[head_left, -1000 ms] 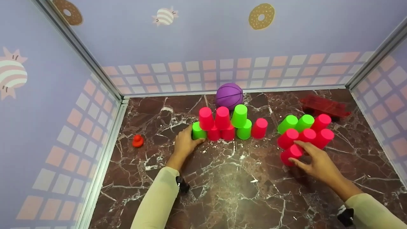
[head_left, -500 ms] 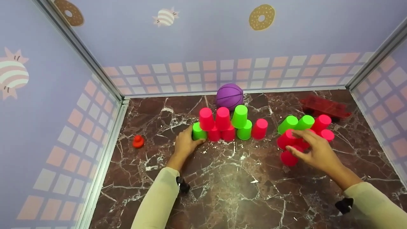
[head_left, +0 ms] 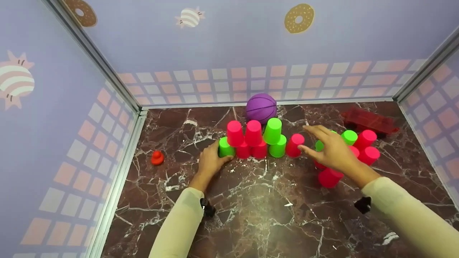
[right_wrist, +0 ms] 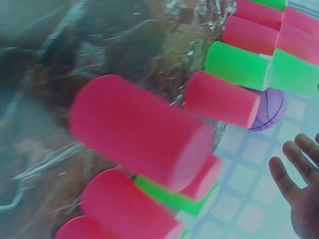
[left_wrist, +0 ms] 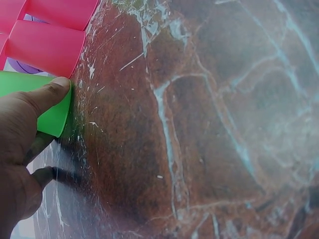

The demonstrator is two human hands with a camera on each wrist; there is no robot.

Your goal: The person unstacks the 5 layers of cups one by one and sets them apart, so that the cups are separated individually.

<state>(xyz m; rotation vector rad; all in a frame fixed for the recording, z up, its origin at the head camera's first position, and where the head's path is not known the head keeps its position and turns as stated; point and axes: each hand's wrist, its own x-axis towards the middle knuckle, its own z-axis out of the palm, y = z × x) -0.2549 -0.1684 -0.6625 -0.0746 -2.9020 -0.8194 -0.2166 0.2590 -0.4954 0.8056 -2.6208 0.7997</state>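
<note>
My left hand grips an upside-down green cup at the left end of a bottom row, its thumb across the front. Beside it in the row stand two pink cups, another green cup and, slightly apart, a pink cup. On top of them sit two pink cups and a green cup. My right hand, fingers spread and holding nothing, is between that end pink cup and a cluster of pink and green cups, partly hiding the cluster. Its fingers also show in the right wrist view.
In front of the cluster stands one pink cup. Behind the stacked cups lies a purple ball, and a red translucent object is at the back right. A small red duck-like toy sits at left. Patterned walls enclose the marbled floor.
My right hand has moved up and left from the front pink cup of the cluster towards the row's end cup. My left hand has kept its hold on the green cup.
</note>
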